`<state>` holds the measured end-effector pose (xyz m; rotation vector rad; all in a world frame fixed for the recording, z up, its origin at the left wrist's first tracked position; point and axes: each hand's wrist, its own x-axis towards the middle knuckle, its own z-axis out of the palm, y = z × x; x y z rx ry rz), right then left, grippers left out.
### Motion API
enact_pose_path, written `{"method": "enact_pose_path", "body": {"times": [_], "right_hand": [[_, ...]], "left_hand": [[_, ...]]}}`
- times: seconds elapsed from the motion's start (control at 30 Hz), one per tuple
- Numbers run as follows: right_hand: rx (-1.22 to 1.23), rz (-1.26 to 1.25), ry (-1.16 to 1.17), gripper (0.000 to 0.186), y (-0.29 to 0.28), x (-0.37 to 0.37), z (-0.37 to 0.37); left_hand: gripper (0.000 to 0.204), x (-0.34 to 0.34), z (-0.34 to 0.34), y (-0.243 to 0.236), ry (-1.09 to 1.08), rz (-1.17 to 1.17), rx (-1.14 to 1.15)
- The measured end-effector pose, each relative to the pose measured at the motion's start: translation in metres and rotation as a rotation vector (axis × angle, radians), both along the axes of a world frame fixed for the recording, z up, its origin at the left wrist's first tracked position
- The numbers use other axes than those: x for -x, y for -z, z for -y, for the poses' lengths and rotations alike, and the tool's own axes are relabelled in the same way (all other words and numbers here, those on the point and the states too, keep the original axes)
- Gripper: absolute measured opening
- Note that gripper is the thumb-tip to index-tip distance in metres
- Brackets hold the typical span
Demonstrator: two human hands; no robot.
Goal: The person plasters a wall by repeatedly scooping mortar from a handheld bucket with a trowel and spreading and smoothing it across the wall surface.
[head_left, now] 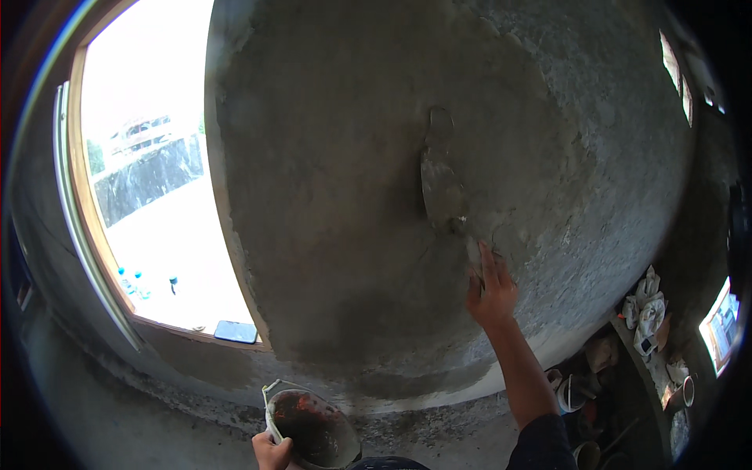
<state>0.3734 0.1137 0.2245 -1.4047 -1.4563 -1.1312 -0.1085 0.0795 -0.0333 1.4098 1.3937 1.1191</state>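
My right hand (493,291) is closed round the handle of a plastering trowel (443,184). The trowel's blade lies up along the wall, seemingly against the damp grey plaster (337,196). Down at the lower edge, my left hand (272,452) grips the rim of a bucket (348,439), which is tilted so its mouth shows. Inside are dark wet-looking material and reddish stains; how full it is I cannot tell. A thin handle stands up at the bucket's far side.
Left of the plaster is a bright window opening with a wooden frame (82,157). A phone (236,332) and small bottles (137,283) sit by its sill. Sacks (648,313), a white bucket (574,393) and other containers crowd the lower right. Rougher wall (627,157) borders the smooth patch.
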Motion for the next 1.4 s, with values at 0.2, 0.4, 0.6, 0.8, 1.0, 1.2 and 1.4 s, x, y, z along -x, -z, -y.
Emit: {"method": "enact_pose_path", "body": {"times": [0.2,0.4,0.6,0.8,1.0,1.2,1.4], "right_hand": [[-0.129,0.038,0.005,0.060,-0.055,-0.018,-0.012],[0.129,0.082,0.074,0.062,-0.040,-0.003,-0.009],[0.034,0.062,-0.147,0.063,-0.003,0.000,0.000],[-0.043,-0.024,0.022,0.065,-0.027,-0.028,-0.013],[0.054,-0.012,0.076,0.066,0.020,-0.038,0.005],[-0.132,0.051,-0.048,0.065,-0.001,-0.041,0.001],[0.024,-0.051,-0.013,0.061,-0.038,-0.032,-0.016]], "left_hand": [[0.015,-0.009,0.006,0.002,-0.003,0.048,-0.008],[0.014,-0.013,0.007,0.015,-0.027,0.070,-0.033],[0.014,-0.007,0.010,0.022,-0.034,-0.011,-0.010],[0.014,-0.011,0.011,0.017,-0.025,-0.018,-0.005],[0.014,-0.006,0.014,0.020,-0.067,0.000,-0.011],[0.013,-0.007,0.014,0.015,-0.046,-0.004,-0.032],[0.012,-0.006,0.018,0.016,-0.046,-0.037,0.034]]}}
